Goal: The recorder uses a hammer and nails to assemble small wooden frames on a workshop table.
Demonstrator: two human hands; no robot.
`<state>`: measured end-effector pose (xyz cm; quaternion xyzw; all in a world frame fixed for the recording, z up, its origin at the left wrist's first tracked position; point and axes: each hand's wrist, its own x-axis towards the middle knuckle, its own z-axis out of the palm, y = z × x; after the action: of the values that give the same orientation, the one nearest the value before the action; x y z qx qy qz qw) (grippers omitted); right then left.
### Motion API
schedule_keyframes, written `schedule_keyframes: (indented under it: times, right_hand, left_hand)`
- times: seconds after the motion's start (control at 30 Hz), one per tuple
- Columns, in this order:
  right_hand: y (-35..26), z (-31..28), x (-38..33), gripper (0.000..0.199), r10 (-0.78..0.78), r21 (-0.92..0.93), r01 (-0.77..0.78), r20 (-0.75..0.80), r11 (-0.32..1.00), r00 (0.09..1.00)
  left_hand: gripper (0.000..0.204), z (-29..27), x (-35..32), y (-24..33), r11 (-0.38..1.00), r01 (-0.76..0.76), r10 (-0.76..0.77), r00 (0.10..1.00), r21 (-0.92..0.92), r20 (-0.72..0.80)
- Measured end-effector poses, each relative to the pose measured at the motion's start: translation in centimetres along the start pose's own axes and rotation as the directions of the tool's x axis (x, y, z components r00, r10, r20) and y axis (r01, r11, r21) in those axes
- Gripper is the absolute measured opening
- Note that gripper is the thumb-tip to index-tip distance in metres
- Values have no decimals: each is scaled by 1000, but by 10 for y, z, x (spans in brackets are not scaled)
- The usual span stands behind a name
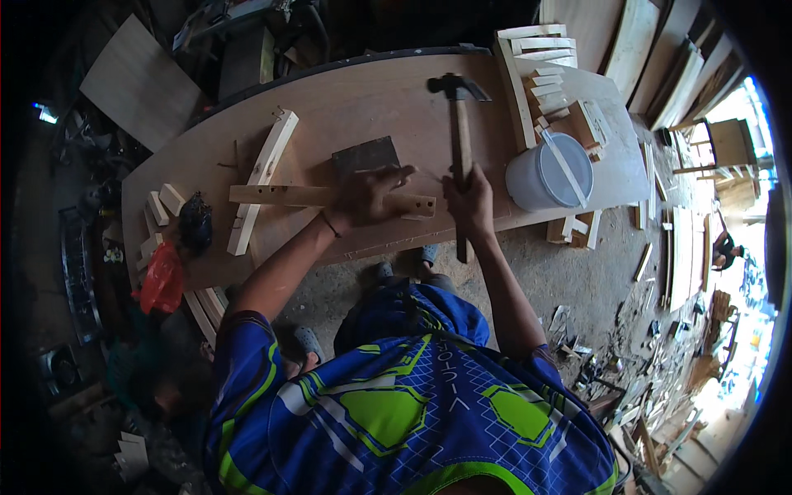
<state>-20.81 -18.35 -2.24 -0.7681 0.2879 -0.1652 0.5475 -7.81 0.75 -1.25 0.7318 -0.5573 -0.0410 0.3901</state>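
Observation:
My right hand is wrapped round the wooden handle of a claw hammer, whose dark head points away from me above the table. My left hand is over a wooden bar with holes near its ends, its fingers stretched toward the right hand. A thin, faint streak shows between the two hands, too blurred to name. Behind the left hand lies a dark flat block. The bar's left part crosses a longer notched wooden piece; its middle is hidden by my left hand.
A white lidded bucket stands on the worktable at the right, beside stacked wood pieces. At the left are a black bag, a red plastic bag and small offcuts. Scraps litter the floor at the right.

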Motion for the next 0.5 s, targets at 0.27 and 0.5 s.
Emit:
schedule_keyframes:
  times: [0.27, 0.5]
  right_hand:
    - [174, -25, 80, 17, 182, 96, -224, 324, 970, 928]
    - [217, -20, 78, 26, 235, -151, -188, 420, 970, 877]
  left_hand:
    - [53, -42, -14, -5, 922, 100, -211, 939, 374, 270]
    - [48, -163, 10, 34, 859, 475, -511, 780, -191, -361]
